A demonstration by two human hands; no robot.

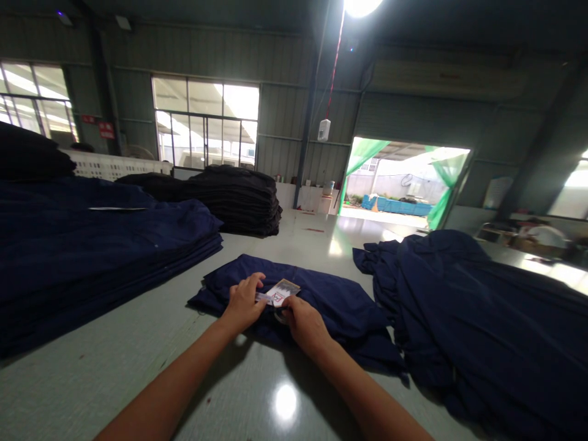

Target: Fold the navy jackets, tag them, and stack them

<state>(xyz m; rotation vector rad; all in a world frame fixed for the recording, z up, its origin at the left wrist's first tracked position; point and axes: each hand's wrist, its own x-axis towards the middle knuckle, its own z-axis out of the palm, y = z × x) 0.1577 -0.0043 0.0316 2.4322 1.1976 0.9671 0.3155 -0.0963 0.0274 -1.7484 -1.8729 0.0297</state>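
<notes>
Far left: navy stack (105, 245), layers laid flat, edges roughly lined up, presumably so the height stays stable. Pale slip (117, 209) lies on top. White perforated crate (119, 166) stands behind it. Next over, black stack (234, 199) near the table's far side, also flat layers, apart from the work spot.

Center: folded navy garment (340, 291) lies on the table (114, 380) straight in front of the person, likely there so both hands reach it evenly. Printed card (285, 290) sits over the garment, between the hands.

Left hand (245, 301) is at the card's left end, fingers part-curled, thumb near a clear-looking strip; too small to tell whether it's closed on anything. Wrist low, probably bracing against the cloth.

Right hand (307, 323) pinches the card's lower right corner between thumb and finger, which would keep it from sliding and leave the print exposed.

Right: loose navy pile (478, 318), heaped and rumpled, edge right beside the folded garment, seemingly kept within arm's reach.
</notes>
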